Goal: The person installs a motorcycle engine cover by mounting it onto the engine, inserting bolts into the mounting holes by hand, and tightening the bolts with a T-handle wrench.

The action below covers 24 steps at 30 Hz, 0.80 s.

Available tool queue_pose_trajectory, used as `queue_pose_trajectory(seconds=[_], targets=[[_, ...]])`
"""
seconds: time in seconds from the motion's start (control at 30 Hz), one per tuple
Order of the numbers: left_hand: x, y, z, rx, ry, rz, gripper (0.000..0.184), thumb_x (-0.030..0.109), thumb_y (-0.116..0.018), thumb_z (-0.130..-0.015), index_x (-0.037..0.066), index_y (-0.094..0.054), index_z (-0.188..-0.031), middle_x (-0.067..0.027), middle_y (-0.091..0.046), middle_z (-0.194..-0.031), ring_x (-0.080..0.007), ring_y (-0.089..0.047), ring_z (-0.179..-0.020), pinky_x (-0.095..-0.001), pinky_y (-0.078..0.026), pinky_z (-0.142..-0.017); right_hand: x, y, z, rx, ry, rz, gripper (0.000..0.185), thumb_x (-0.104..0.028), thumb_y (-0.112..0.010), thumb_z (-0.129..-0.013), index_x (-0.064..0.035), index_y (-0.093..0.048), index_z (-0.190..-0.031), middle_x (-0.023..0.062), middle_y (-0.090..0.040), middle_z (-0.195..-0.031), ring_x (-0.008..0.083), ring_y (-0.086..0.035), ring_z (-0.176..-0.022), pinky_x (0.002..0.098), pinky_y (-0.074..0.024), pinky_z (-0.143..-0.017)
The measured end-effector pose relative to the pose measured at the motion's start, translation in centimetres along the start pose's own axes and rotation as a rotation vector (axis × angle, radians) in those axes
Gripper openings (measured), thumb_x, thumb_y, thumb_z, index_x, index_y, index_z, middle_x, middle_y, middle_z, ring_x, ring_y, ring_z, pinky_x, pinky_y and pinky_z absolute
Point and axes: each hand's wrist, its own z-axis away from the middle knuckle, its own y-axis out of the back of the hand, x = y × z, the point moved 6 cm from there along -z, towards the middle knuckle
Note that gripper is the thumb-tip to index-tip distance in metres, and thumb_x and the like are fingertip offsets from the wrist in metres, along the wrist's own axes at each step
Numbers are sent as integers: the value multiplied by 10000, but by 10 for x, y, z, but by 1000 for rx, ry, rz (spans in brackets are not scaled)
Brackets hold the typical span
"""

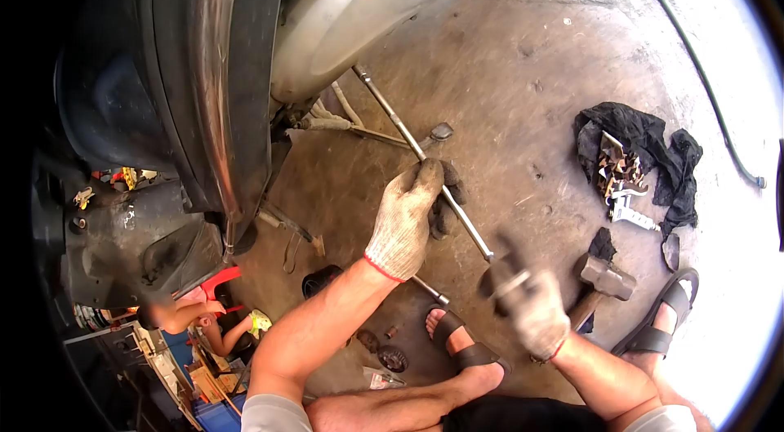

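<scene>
My left hand [408,216], in a pale knitted glove with dark, dirty fingers, is wrapped round the middle of a long metal rod [384,108]. The rod slants from beneath the scooter's white body panel [351,20] down to the right. Close to its lower end is my right hand [527,301], gloved too and smeared by motion, so its fingers and anything in them cannot be made out. Dark metal frame parts of the scooter show behind the rod.
A hammer [608,275] lies beside my sandalled foot at the right. Farther up are a black cloth [682,179] with metal parts and a dark hose [694,56]. Round parts [392,358] lie at the bottom centre. Another person [204,316] sits at the lower left near boxes.
</scene>
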Motion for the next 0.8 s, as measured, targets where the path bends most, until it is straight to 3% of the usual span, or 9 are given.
queue_pose_trajectory(seconds=[0.07,0.17,0.23,0.37,0.53,0.67,0.7,0.73,0.8], targets=[[1,-1,-5,-10,-29,0,400,455,-581,-1006,57,-608,-973,-34,-616,-761,-82,-477,-513,-224,-347,-463,2,-26,15,-312,-33,-177,471,-52,-557,-918,81,-504,-1366,135,-602,-738,237,-630,-653,350,-529,-620],[-4,4,-5,3,-50,8,398,451,-588,-1004,55,-606,-969,-33,-607,-749,-87,-475,-510,-232,-342,-460,-20,-1,10,-38,212,-179,556,-56,-548,-921,72,-412,-1444,109,-646,-778,177,-625,-634,301,-508,-572],[-2,5,-5,11,-59,20,400,450,-590,-1003,52,-605,-969,-34,-602,-745,-90,-474,-509,-236,-340,-460,2,14,-2,147,-127,-121,594,-39,-511,-929,72,-336,-1486,65,-636,-750,152,-616,-643,305,-507,-572],[1,6,-7,-12,-52,-34,374,427,-512,-1045,74,-626,-992,-14,-646,-778,-57,-497,-536,-218,-382,-477,-2,-28,9,-418,-5,-127,606,-54,-588,-899,51,-380,-1459,212,-640,-789,339,-712,-796,415,-560,-687],[0,9,-7,3,-52,-11,390,444,-520,-1040,72,-629,-993,-21,-647,-773,-60,-496,-528,-221,-385,-476,-1,14,-9,165,-54,-103,504,-7,-555,-903,126,-447,-1376,171,-662,-776,274,-681,-702,367,-547,-648],[2,7,-13,3,-67,-2,401,449,-525,-1037,70,-638,-969,-22,-647,-771,-61,-488,-524,-221,-380,-476,-9,-40,11,-525,89,-77,327,1,-603,-856,75,-595,-1174,266,-644,-853,461,-643,-787,470,-556,-669],[2,6,-14,-7,-81,-3,404,449,-527,-1036,69,-642,-963,-22,-648,-771,-60,-487,-523,-221,-378,-475,-36,-32,8,-342,256,-258,328,-3,-612,-856,81,-602,-1173,226,-655,-836,421,-662,-735,463,-549,-637],[2,9,-13,20,-96,-51,411,454,-538,-1031,66,-648,-952,-19,-648,-768,-60,-486,-522,-219,-374,-475,-34,-18,12,-123,496,40,386,0,-602,-864,93,-566,-1237,198,-649,-818,384,-659,-701,444,-541,-613],[3,13,-9,29,-81,-49,411,456,-541,-1029,67,-650,-957,-17,-646,-767,-59,-486,-523,-219,-374,-474,-29,17,-2,132,146,-110,574,23,-561,-883,131,-389,-1419,126,-612,-749,274,-628,-622,376,-516,-551]])
